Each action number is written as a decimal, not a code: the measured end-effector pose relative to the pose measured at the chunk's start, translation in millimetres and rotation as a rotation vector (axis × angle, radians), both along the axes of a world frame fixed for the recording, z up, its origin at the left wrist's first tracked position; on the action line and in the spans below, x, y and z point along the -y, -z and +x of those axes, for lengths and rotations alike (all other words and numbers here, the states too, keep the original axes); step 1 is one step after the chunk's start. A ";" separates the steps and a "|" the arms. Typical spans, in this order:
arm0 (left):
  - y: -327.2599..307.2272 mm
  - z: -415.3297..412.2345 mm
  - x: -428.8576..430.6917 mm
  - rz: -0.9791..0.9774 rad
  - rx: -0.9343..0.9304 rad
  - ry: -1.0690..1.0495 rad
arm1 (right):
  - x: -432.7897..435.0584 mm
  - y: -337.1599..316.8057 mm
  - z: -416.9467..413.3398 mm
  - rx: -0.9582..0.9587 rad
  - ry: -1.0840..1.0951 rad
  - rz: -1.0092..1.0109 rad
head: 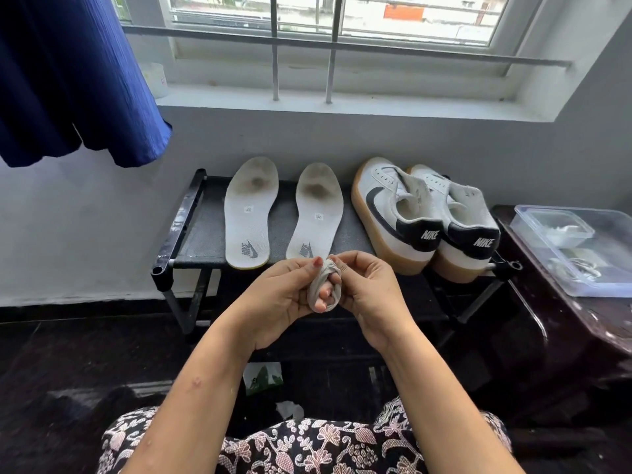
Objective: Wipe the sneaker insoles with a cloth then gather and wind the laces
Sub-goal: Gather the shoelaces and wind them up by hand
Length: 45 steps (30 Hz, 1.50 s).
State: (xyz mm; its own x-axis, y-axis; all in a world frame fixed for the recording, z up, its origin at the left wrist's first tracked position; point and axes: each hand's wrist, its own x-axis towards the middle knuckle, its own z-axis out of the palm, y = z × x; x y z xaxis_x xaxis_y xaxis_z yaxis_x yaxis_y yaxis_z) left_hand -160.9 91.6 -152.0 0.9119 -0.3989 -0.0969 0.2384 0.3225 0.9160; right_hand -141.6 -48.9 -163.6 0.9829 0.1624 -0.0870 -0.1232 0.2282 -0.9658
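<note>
Two white insoles, one on the left (249, 213) and one on the right (316, 213), lie side by side on a black low rack (178, 220), each with a dark smudge near the toe end. To their right stand two white sneakers (427, 217) with black heels and gum soles. In front of the rack, my left hand (280, 295) has a grey lace (323, 285) wound in loops around its fingers. My right hand (366, 289) pinches the lace at the top of the coil. No cloth is in sight.
A clear plastic box (578, 248) with white items sits on a dark table (547, 319) at the right. A blue curtain (68, 80) hangs at the upper left. The window sill (342, 104) runs above the rack. The floor (85, 354) is dark.
</note>
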 end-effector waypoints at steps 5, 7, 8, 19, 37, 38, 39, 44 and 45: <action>-1.3 1.6 6.0 0.017 -0.014 -0.065 | -0.2 2.3 -0.4 0.106 -0.018 -0.118; 0.0 3.3 6.2 0.021 -0.022 -0.107 | -0.8 -0.6 -0.4 0.086 -0.079 -0.092; 0.9 4.5 6.0 0.021 -0.027 -0.130 | -1.0 -2.6 -0.7 0.072 -0.105 -0.068; 6.8 7.6 -4.7 0.022 -0.053 -0.168 | -1.7 4.5 -1.3 0.331 -0.205 -0.384; 24.1 13.7 5.3 0.968 0.685 -0.514 | 2.2 2.8 2.6 0.316 0.015 -0.667; 23.5 13.5 5.7 0.930 0.669 -0.511 | 3.6 1.3 1.8 0.276 -0.005 -0.606; 23.6 13.6 6.2 0.897 0.651 -0.502 | 4.8 0.2 0.7 0.238 -0.023 -0.554; 25.0 14.1 9.0 0.905 0.677 -0.501 | 9.2 -5.2 -3.2 0.132 -0.042 -0.431; 25.9 15.2 8.5 0.894 0.674 -0.504 | 9.8 -6.4 -3.5 0.090 -0.063 -0.378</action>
State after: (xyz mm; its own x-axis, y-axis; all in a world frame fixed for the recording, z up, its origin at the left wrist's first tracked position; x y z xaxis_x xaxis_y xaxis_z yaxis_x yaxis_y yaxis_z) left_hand -145.7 83.2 -177.9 0.9182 -0.0221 0.3954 -0.3382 -0.5632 0.7539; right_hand -145.1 -58.7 -157.2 0.9784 0.1959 -0.0664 -0.0367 -0.1514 -0.9878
